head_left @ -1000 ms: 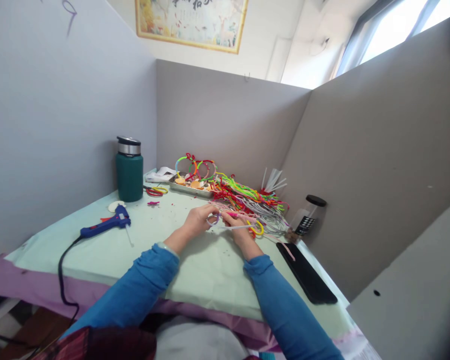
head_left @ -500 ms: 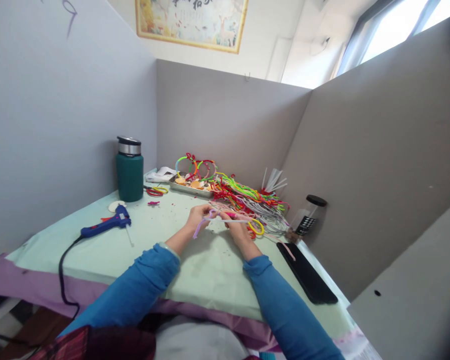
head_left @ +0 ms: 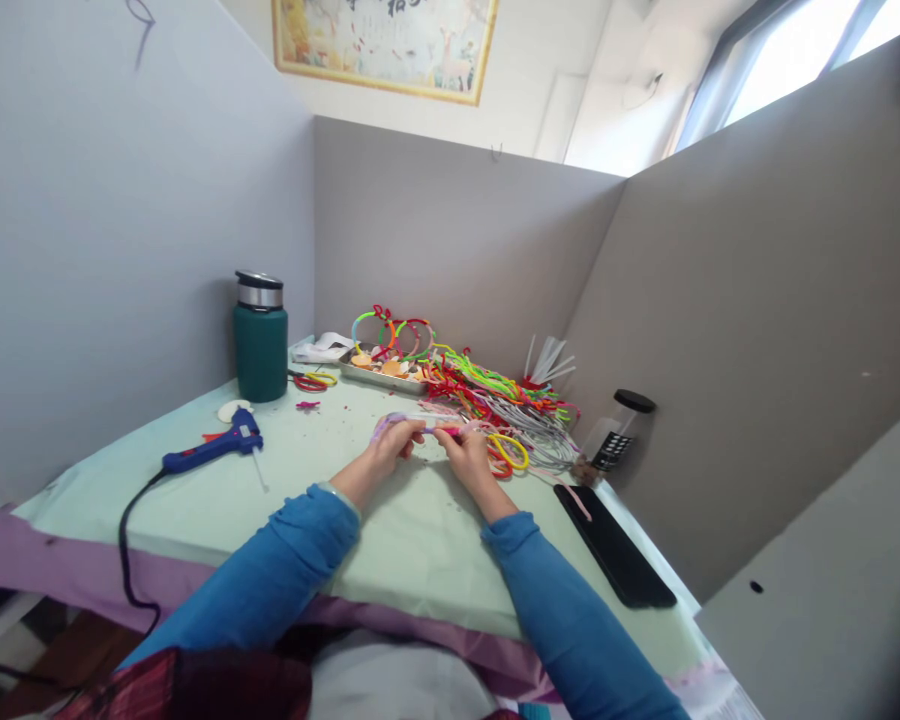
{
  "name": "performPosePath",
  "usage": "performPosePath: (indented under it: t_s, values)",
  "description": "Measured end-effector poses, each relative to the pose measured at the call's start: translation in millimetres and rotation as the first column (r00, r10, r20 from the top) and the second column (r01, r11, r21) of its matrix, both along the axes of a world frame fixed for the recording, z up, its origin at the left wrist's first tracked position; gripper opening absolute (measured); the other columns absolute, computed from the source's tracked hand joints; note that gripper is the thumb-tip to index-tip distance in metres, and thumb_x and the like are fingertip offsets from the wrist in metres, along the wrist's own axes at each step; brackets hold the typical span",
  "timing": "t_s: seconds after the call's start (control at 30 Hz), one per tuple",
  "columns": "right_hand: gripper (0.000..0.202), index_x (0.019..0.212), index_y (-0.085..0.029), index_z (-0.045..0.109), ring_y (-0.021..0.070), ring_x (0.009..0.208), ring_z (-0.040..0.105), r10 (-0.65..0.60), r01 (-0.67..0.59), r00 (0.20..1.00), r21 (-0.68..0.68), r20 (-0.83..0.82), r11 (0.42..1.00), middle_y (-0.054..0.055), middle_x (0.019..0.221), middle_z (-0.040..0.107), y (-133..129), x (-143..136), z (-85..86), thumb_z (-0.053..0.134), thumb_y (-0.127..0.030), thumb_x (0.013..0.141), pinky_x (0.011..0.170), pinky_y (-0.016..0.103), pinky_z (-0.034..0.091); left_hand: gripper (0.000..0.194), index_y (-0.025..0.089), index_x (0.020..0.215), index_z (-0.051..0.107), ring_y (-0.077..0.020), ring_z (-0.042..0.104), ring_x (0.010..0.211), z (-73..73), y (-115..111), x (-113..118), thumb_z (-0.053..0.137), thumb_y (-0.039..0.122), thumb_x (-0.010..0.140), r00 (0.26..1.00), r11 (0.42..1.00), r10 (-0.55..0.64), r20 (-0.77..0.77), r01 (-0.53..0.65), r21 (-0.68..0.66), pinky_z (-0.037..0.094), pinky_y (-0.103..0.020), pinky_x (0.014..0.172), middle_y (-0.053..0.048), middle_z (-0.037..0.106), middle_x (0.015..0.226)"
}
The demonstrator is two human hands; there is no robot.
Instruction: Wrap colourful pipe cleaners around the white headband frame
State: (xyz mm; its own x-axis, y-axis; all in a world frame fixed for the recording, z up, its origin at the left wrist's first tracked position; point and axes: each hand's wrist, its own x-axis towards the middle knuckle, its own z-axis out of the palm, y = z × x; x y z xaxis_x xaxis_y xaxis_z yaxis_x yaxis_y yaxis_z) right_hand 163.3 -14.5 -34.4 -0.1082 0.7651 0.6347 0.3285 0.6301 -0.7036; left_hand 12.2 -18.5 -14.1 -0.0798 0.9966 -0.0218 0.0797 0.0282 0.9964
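Both my hands are over the middle of the table, fingers closed in pinches. My left hand (head_left: pixel 390 450) grips a purple fuzzy pipe cleaner (head_left: pixel 381 427), its loop partly smeared by motion. My right hand (head_left: pixel 469 458) pinches the pink part (head_left: pixel 452 431) of the same strand, close to my left fingertips. A pale strand stretches above both hands; where it joins is blurred. Just right of my right hand lie yellow and red loops (head_left: pixel 511 452), looking like scissor handles. Beyond my hands is a heap of coloured pipe cleaners (head_left: pixel 487 385).
At left are a blue glue gun (head_left: pixel 210 447) with a black cord, a green bottle (head_left: pixel 261 345) and scissors (head_left: pixel 315 382). A metal tray (head_left: pixel 382 377) with coloured rings stands behind. A clear jar (head_left: pixel 615 435) and black phone-like slab (head_left: pixel 615 545) are at right. Grey partitions (head_left: pixel 457 220) enclose the table.
The purple end hanging below my left hand has swung up and now curves above it. My left hand has turned and shifted slightly left; my right hand has moved slightly left and down.
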Motion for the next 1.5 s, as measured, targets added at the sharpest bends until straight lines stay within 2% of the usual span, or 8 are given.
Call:
performPosePath:
  t_s: [0.2, 0.57, 0.83, 1.03, 1.17, 1.3, 1.4, 1.5]
  values:
    - [0.036, 0.052, -0.017, 0.057, 0.0127, 0.049, 0.041, -0.102, 0.089, 0.993, -0.190, -0.056, 0.978, -0.002, 0.047, 0.048, -2.1, 0.2, 4.2, 0.059, -0.045, 0.074, 0.051, 0.026, 0.031, 0.044, 0.017, 0.057, 0.057, -0.0105, 0.042, 0.037, -4.3, -0.2, -6.9, 0.057, 0.057, 0.073, 0.989, 0.982, 0.014, -0.149, 0.014, 0.188, 0.030, -0.023, 0.043, 0.003, 0.042, 0.034]
    - [0.032, 0.053, -0.017, 0.054, 0.0093, 0.042, 0.036, -0.048, -0.077, 0.949, -0.378, -0.311, 0.922, -0.004, 0.044, 0.045, 3.9, 0.0, -0.8, 0.065, -0.044, 0.068, 0.045, 0.025, 0.026, 0.041, 0.011, 0.083, 0.069, -0.0058, 0.037, 0.042, -3.0, 9.6, -2.7, 0.073, 0.045, 0.061, 0.951, 0.967, -0.181, 0.251, 0.125, 0.222, 0.030, -0.020, 0.042, 0.006, 0.043, 0.048]
    - [0.034, 0.052, -0.017, 0.054, 0.0092, 0.043, 0.035, 0.008, -0.113, 0.956, -0.341, -0.295, 0.933, -0.004, 0.044, 0.044, 10.1, 3.5, -6.0, 0.063, -0.045, 0.070, 0.046, 0.025, 0.025, 0.054, 0.008, 0.113, 0.066, -0.0070, 0.043, 0.040, -5.4, 15.0, -3.0, 0.056, 0.008, 0.061, 0.980, 0.949, -0.154, -0.125, 0.182, 0.258, 0.033, -0.021, 0.043, 0.004, 0.056, 0.054]
    - [0.034, 0.053, -0.018, 0.055, 0.0096, 0.044, 0.035, 0.011, -0.118, 0.954, -0.340, -0.301, 0.933, -0.004, 0.045, 0.044, 8.9, 3.5, -5.4, 0.064, -0.046, 0.069, 0.045, 0.025, 0.025, 0.038, 0.009, 0.104, 0.070, -0.0095, 0.044, 0.043, -8.2, 16.3, -5.3, 0.066, 0.018, 0.068, 0.939, 0.954, -0.090, -0.331, 0.176, 0.242, 0.033, -0.021, 0.045, 0.002, 0.055, 0.049]
    - [0.036, 0.052, -0.018, 0.055, 0.0103, 0.044, 0.037, -0.022, -0.085, 0.955, -0.342, -0.297, 0.936, -0.004, 0.044, 0.045, 9.1, 3.2, -5.6, 0.066, -0.048, 0.068, 0.046, 0.026, 0.027, 0.031, 0.012, 0.097, 0.074, -0.0137, 0.052, 0.055, -7.7, 16.0, -7.9, 0.070, 0.026, 0.069, 0.883, 0.947, 0.025, -0.469, 0.130, 0.294, 0.039, -0.024, 0.053, -0.002, 0.062, 0.062]
    - [0.035, 0.052, -0.018, 0.055, 0.0101, 0.043, 0.036, -0.034, -0.084, 0.949, -0.357, -0.312, 0.930, -0.004, 0.044, 0.045, 9.0, 2.7, -5.1, 0.066, -0.048, 0.067, 0.045, 0.026, 0.026, 0.034, 0.021, 0.099, 0.074, -0.0155, 0.057, 0.070, -7.8, 16.1, -8.4, 0.076, 0.025, 0.065, 0.811, 0.855, 0.226, -0.540, 0.100, 0.508, 0.044, -0.026, 0.067, -0.004, 0.062, 0.087]
    - [0.034, 0.052, -0.019, 0.054, 0.0103, 0.043, 0.036, -0.031, -0.098, 0.943, -0.365, -0.332, 0.926, -0.004, 0.044, 0.045, 8.4, 2.9, -4.6, 0.066, -0.047, 0.068, 0.046, 0.026, 0.026, 0.030, 0.025, 0.099, 0.074, -0.0127, 0.057, 0.069, -8.9, 15.2, -7.9, 0.073, 0.023, 0.069, 0.807, 0.775, 0.234, -0.542, 0.182, 0.606, 0.044, -0.024, 0.067, -0.003, 0.060, 0.091]
    - [0.034, 0.051, -0.019, 0.054, 0.0107, 0.044, 0.038, -0.027, -0.110, 0.937, -0.366, -0.349, 0.924, -0.004, 0.045, 0.046, 8.5, 3.4, -4.8, 0.067, -0.046, 0.068, 0.046, 0.026, 0.027, 0.027, 0.024, 0.101, 0.073, -0.0112, 0.055, 0.064, -8.5, 12.7, -7.9, 0.070, 0.026, 0.074, 0.810, 0.776, 0.198, -0.552, 0.214, 0.593, 0.042, -0.022, 0.064, -0.001, 0.064, 0.081]
